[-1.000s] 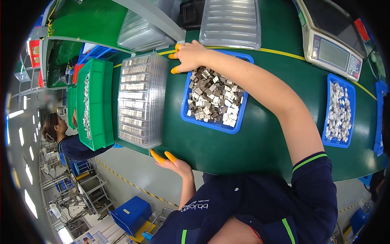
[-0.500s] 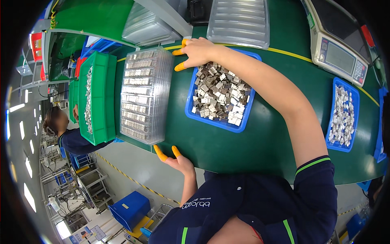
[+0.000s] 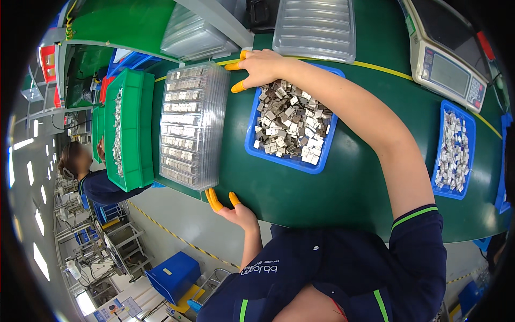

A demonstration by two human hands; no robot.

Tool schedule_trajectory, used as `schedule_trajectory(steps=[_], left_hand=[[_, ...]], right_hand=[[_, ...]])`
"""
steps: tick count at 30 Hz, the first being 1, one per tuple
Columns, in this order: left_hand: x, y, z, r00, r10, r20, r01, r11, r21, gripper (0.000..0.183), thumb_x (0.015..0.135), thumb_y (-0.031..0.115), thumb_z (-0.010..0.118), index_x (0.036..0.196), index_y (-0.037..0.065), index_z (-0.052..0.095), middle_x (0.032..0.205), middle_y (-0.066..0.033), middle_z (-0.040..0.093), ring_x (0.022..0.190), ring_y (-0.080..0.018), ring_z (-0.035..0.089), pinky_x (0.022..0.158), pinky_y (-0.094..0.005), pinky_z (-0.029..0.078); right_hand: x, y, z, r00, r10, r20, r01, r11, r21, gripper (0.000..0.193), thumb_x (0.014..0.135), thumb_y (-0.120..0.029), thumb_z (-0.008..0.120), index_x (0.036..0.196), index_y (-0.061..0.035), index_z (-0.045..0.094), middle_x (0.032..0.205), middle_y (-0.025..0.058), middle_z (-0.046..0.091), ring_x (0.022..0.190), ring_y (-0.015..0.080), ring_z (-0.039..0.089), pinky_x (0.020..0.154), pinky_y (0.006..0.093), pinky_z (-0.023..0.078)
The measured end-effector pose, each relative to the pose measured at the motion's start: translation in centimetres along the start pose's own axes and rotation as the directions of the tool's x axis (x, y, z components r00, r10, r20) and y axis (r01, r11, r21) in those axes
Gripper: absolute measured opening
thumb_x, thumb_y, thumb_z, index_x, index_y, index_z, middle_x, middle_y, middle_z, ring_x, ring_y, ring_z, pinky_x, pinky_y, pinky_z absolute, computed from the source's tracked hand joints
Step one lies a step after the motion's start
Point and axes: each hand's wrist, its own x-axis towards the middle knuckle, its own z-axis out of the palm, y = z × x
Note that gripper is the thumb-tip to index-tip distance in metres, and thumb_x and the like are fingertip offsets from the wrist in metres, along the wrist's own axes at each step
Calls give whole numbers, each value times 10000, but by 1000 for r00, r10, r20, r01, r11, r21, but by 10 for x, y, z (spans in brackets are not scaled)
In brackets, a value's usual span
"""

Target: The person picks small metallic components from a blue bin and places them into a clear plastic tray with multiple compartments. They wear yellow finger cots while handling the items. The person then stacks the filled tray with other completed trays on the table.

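A stack of clear plastic trays [image 3: 212, 129] stands left of centre, its top tray holding rows of small metallic pieces. My left hand [image 3: 238, 216], with orange-yellow finger cots, is at the near end of the stack. Its fingers are stretched apart, one tip at the near edge. Beyond the far right corner of the stack my right hand [image 3: 263, 67] reaches in, its covered fingers spread; one tip is close to that corner, but contact is unclear. Neither hand is closed around anything. Under my right forearm sits a blue tray [image 3: 292, 164] heaped with small silver and brown pieces.
Green bins [image 3: 140, 129] with small pieces stand left of the stack. Empty clear trays [image 3: 314, 32] lie at the back. A weighing scale [image 3: 448, 70] and another blue tray [image 3: 455, 194] are to the right. A co-worker [image 3: 102, 185] is at far left.
The fingers of my left hand have shifted slightly, up against the near edge of the tray stack. My right hand has barely moved.
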Motion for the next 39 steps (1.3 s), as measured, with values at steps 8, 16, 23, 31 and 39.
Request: schedule_trajectory(steps=[8, 16, 23, 31, 39], left_hand=[[0, 6, 2, 998, -38, -52, 31, 989, -142, 591, 821, -50, 466, 1385, -74, 288, 1450, -171, 309, 1354, -286, 268, 1129, -383, 140], [-1, 11, 2, 997, -72, -35, 66, 986, -150, 584, 833, -40, 472, 1386, -76, 286, 1445, -169, 321, 1347, -278, 280, 1125, -378, 152], [-1, 13, 2, 996, -80, -38, 74, 987, -143, 573, 827, -69, 458, 1379, -67, 307, 1438, -164, 334, 1340, -272, 294, 1122, -373, 163], [-1, 14, 2, 996, -83, -41, 75, 984, -164, 569, 822, -78, 455, 1375, -62, 319, 1429, -162, 347, 1330, -267, 309, 1118, -372, 176], [-1, 14, 3, 995, -84, -45, 75, 982, -173, 564, 819, -76, 455, 1369, -59, 331, 1421, -159, 358, 1324, -269, 318, 1115, -373, 181]], right_hand=[[-2, -4, -5, 1000, 12, 17, -13, 999, 45, 745, 780, -634, 545, 1365, -180, 459, 1176, 157, 530, 1122, 315, 517, 909, 411, 425], [-3, -3, -3, 1000, -1, 6, 1, 997, 73, 742, 792, -604, 546, 1433, -295, 336, 1143, 157, 540, 1089, 318, 530, 875, 403, 428], [0, -3, -6, 998, 3, 65, -6, 999, 53, 802, 777, -667, 506, 1454, -299, 283, 1255, 153, 515, 1170, 287, 505, 931, 400, 424], [0, 1, -4, 999, -23, 39, 20, 996, 91, 802, 781, -635, 542, 1458, -303, 270, 1118, 128, 560, 1060, 275, 545, 840, 402, 445], [-3, 1, -7, 998, -37, 44, 31, 991, 134, 787, 784, -603, 561, 1458, -398, 209, 1085, 107, 548, 952, 266, 576, 762, 365, 442]])
